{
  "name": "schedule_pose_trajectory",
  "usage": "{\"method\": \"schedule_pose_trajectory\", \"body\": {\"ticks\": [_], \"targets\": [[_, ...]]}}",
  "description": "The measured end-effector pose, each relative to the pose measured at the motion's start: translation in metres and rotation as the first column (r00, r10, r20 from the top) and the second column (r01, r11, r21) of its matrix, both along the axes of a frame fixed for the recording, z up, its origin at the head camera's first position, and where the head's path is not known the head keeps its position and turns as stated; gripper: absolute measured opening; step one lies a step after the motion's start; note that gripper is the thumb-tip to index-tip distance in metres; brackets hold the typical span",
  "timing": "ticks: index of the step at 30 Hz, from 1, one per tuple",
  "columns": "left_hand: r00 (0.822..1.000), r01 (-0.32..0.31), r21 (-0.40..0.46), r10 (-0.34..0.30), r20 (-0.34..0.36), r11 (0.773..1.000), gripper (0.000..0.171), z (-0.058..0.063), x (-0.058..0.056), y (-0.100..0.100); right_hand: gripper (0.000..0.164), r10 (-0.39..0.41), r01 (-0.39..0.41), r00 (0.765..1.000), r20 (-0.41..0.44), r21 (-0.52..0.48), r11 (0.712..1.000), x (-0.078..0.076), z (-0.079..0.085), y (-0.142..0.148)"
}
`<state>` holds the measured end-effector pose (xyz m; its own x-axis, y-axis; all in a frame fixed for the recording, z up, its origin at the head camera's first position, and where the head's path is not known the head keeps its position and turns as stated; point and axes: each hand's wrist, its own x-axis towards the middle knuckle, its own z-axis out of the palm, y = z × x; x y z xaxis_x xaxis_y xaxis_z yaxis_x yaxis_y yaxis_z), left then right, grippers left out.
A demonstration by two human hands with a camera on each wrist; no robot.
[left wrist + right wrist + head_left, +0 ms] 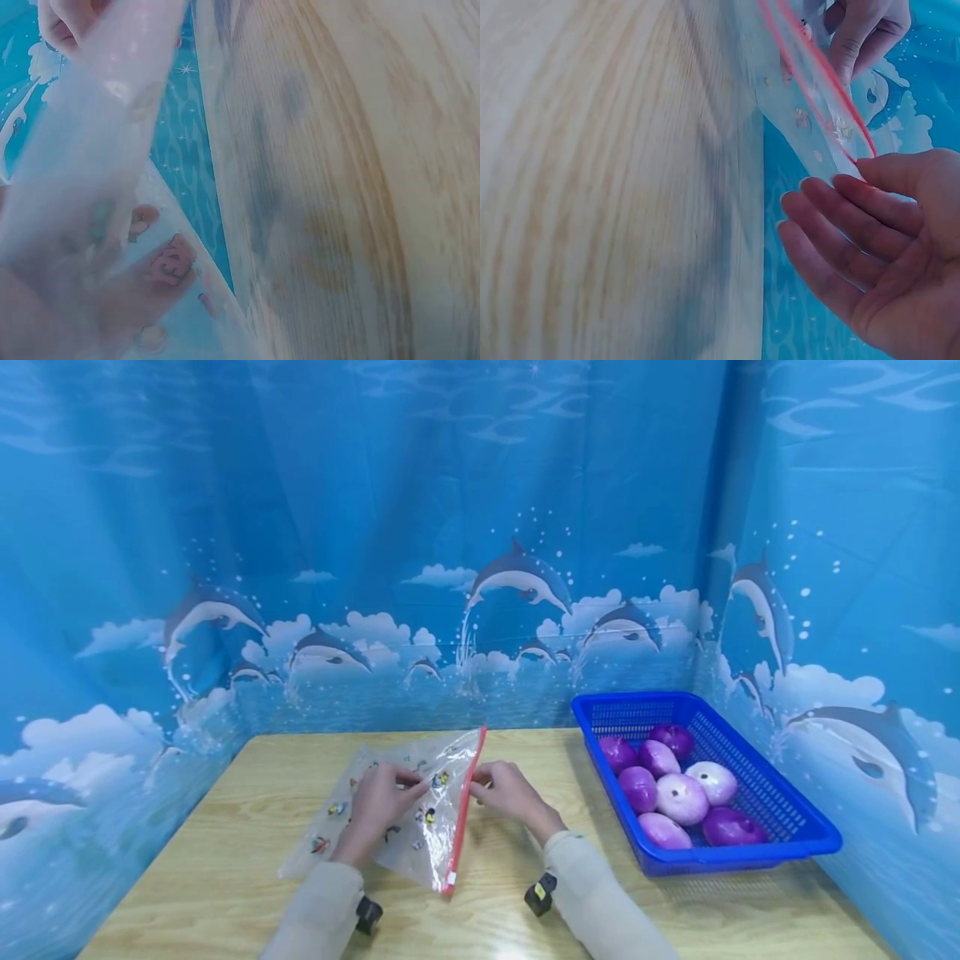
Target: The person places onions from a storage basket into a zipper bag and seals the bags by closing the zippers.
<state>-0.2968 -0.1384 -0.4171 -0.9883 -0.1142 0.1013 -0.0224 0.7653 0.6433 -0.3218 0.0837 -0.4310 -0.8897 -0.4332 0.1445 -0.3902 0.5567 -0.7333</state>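
Bag [442, 806] left of basket [720, 857], seemingly being opened | left hand [381, 800] pinching it, right hand [513, 789] its red edge [466, 814] | next probably calls for parting that edge

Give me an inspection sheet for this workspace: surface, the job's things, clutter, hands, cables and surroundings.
Surface: wood-grain table.
Job's things: clear printed bag with red edge; to its right, blue basket holding purple onions.
Clutter: nothing seen.
Hands: left hand holds the bag; right hand pinches its red edge.
Cables: nothing seen.
Surroundings: blue dolphin-print curtain behind and at both sides.
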Motion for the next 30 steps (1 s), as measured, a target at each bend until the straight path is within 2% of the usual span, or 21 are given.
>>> {"method": "schedule_pose_trajectory", "body": {"ticks": [5, 10, 15, 20, 30], "targets": [[0.999, 0.012, -0.001, -0.012, 0.038, 1.000, 0.023, 0.001, 0.000, 0.001, 0.012, -0.031, 0.033, 0.999, 0.041, -0.049, 0.998, -0.001, -0.002, 0.001], [0.999, 0.032, -0.014, -0.032, 0.026, 0.999, 0.025, 0.010, 0.004, 0.009, 0.010, -0.046, 0.053, 0.995, 0.083, -0.088, 0.995, -0.001, -0.003, 0.003], [0.995, 0.093, 0.036, -0.094, 0.017, 0.995, 0.026, 0.018, 0.008, 0.021, 0.009, -0.031, 0.050, 0.989, 0.145, -0.128, 0.991, 0.001, -0.001, 0.004], [0.989, 0.147, 0.051, -0.148, 0.000, 0.988, 0.028, 0.017, 0.008, 0.030, 0.008, -0.027, 0.059, 0.980, 0.195, -0.158, 0.986, 0.002, 0.000, 0.003], [0.988, 0.155, 0.053, -0.156, 0.007, 0.987, 0.034, 0.013, 0.008, 0.039, 0.013, -0.017, 0.074, 0.971, 0.239, -0.234, 0.969, 0.003, 0.001, 0.002]]}}
